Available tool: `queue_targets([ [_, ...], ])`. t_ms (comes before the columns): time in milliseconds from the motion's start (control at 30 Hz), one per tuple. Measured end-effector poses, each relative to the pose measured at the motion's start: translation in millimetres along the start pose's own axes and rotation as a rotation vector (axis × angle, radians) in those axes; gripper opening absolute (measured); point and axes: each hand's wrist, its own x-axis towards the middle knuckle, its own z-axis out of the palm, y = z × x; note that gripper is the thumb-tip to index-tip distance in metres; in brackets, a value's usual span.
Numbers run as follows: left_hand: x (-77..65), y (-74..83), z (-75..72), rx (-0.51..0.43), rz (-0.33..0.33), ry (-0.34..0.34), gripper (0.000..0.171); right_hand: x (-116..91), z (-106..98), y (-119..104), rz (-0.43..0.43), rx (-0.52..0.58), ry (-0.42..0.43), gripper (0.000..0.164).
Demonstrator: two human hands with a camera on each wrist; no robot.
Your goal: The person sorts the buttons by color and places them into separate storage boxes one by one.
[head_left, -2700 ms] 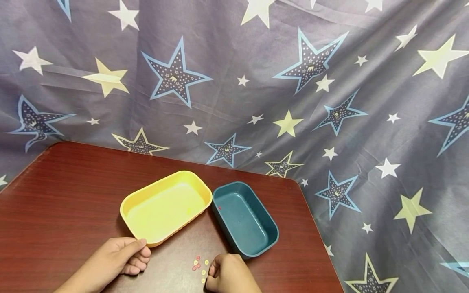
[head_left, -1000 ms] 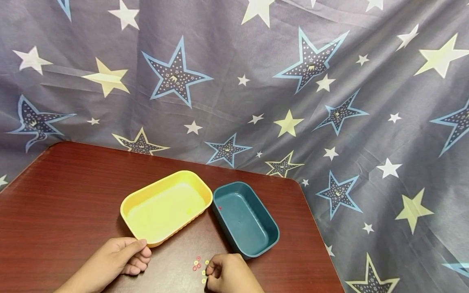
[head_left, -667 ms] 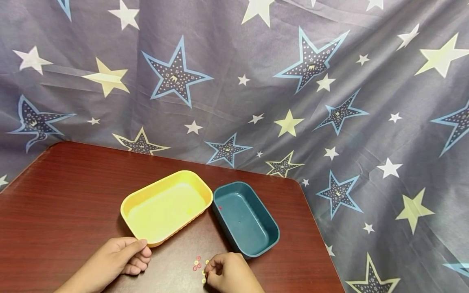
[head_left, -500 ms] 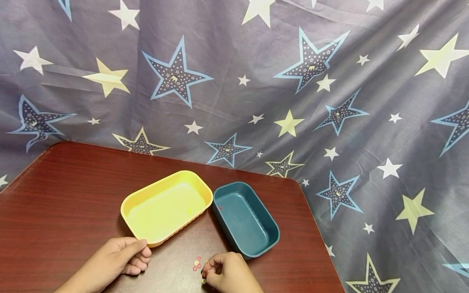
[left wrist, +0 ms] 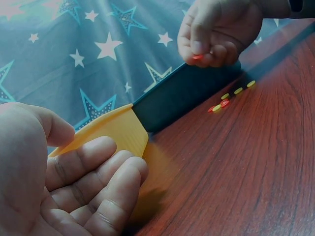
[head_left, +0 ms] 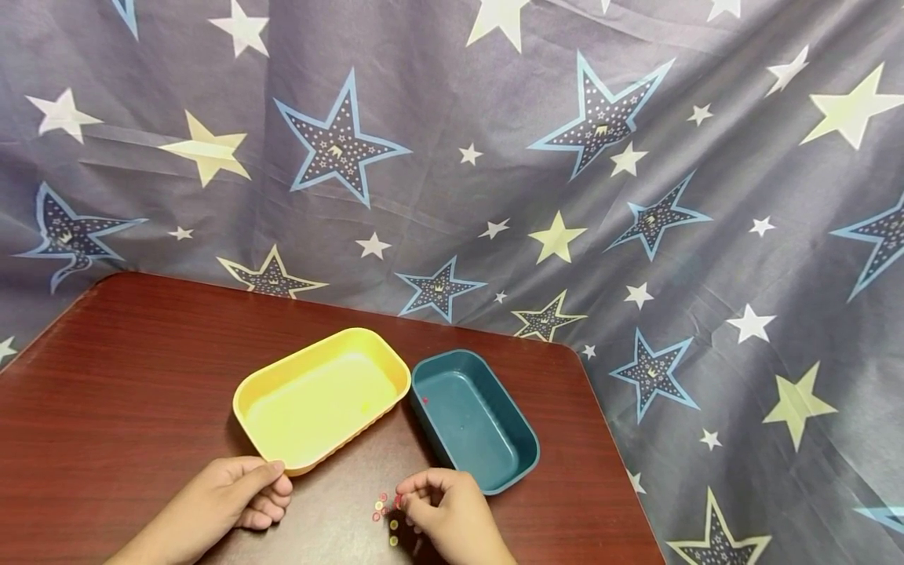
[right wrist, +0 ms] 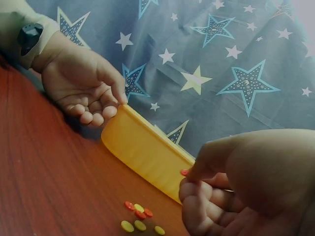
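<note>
My left hand [head_left: 236, 494] pinches the near corner of the yellow bin [head_left: 318, 416], thumb on the rim; in the left wrist view its other fingers curl below the rim. Between thumb and index finger of my right hand [head_left: 455, 510] is a small red button [right wrist: 184, 172], held above the table beside the teal bin [head_left: 469, 424]. Below it lie several loose buttons, red and yellow, among them a yellow button [head_left: 393, 541] nearest the table's front. A red button [head_left: 425, 401] shows in the teal bin. A faint yellow spot [head_left: 365, 407] shows in the yellow bin.
Both bins stand on the dark red wooden table [head_left: 141, 377], their corners touching or nearly so. A grey curtain [head_left: 438, 196] printed with stars hangs behind the table and along its right side.
My right hand has pinched a red button off the table and lifted it, moving slightly up and right toward the teal bin. The left hand and both bins have stayed put.
</note>
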Motion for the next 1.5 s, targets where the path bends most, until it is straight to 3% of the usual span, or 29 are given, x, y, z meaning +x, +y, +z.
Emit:
queue_targets([
  [200, 0.6, 1.3, 0.9, -0.009, 0.015, -0.003, 0.046, 2.5, -7.1, -4.3, -0.038, 0.043, 0.021, 0.004],
  [633, 0.9, 0.1, 1.1, -0.020, 0.006, 0.006, 0.046, 12.2, -22.0, -23.4, -0.109, 0.013, 0.052, 0.004],
  [1000, -0.5, 1.2, 1.7, -0.017, 0.005, 0.008, 0.046, 36.8, -50.9, -46.1, -0.141, -0.065, 0.086, 0.008],
  [1500, 0.2, 1.4, 2.2, -0.011, 0.010, 0.014, 0.046, 86.2, -82.3, -50.1, -0.097, 0.032, 0.096, 0.011],
])
